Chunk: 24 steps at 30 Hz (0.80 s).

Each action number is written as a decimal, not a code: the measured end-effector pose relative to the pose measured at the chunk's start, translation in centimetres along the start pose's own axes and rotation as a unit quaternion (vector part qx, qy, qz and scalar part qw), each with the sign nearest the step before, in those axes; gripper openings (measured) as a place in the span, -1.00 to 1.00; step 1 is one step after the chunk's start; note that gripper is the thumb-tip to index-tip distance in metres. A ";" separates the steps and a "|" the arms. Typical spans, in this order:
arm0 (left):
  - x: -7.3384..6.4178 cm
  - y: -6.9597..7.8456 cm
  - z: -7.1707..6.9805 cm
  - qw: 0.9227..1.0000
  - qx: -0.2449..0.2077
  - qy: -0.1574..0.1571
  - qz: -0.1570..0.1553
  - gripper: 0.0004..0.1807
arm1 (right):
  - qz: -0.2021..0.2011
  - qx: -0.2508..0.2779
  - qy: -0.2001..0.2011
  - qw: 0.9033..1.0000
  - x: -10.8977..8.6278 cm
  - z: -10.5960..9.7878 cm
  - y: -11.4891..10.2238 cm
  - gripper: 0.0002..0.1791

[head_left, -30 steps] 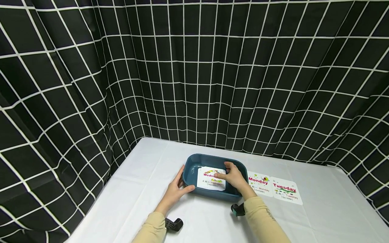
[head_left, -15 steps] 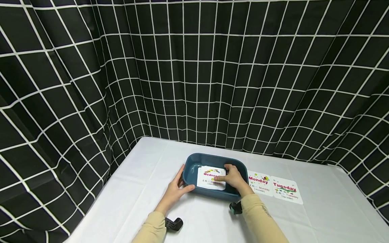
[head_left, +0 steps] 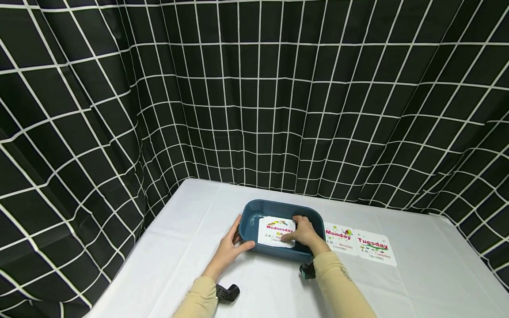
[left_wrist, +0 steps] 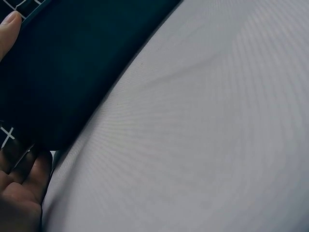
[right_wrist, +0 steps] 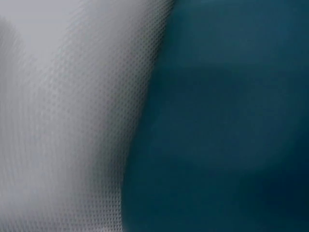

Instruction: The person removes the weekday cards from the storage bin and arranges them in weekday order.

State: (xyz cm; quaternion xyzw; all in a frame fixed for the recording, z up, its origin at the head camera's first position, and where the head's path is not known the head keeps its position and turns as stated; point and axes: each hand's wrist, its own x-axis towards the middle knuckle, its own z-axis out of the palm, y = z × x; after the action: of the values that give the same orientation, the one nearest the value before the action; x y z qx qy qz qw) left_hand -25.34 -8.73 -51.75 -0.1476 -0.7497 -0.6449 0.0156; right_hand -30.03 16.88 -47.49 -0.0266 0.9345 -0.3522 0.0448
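A dark blue rectangular plastic bin point(head_left: 274, 252) sits on the table, with a white Wednesday card point(head_left: 272, 234) lying inside on what looks like at least one more card. My left hand point(head_left: 229, 250) holds the bin's left end, its thumb over the front rim and its fingers along the outer side. In the left wrist view the thumb point(left_wrist: 7, 34) shows at the rim. My right hand point(head_left: 305, 232) reaches into the bin, thumb on the Wednesday card and fingers at the card's right edge. The right wrist view shows only the bin's wall point(right_wrist: 217, 116) and cloth.
Right of the bin, a Monday card point(head_left: 339, 238) and a Tuesday card point(head_left: 374, 247) lie side by side, face up. White cloth point(head_left: 191, 229) covers the table. Black curtains with a white grid point(head_left: 246, 110) stand behind and at both sides.
My right thumb has shifted slightly over the Wednesday card, and more of the printed word now shows. The left hand and the bin have stayed nearly still.
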 end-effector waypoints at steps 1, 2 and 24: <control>0.1 -0.3 0.0 1.000 0.001 0.003 0.000 0.00 | -0.003 -0.005 -0.001 1.000 0.0 0.0 0.0 -0.02; 0.2 -0.5 0.0 1.000 0.002 0.005 0.002 0.00 | -0.004 -0.009 -0.002 1.000 0.0 0.0 0.0 -0.03; -0.6 2.7 -0.2 1.000 -0.008 -0.013 -0.009 -0.01 | 0.003 -0.038 -0.014 0.999 -0.7 0.1 -0.5 0.06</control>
State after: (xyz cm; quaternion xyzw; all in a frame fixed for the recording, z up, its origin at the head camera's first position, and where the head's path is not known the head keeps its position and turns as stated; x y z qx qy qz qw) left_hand -24.12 -8.75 -49.22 -0.1493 -0.7460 -0.6490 -0.0018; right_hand -29.31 16.51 -47.23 -0.0301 0.9467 -0.3156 0.0580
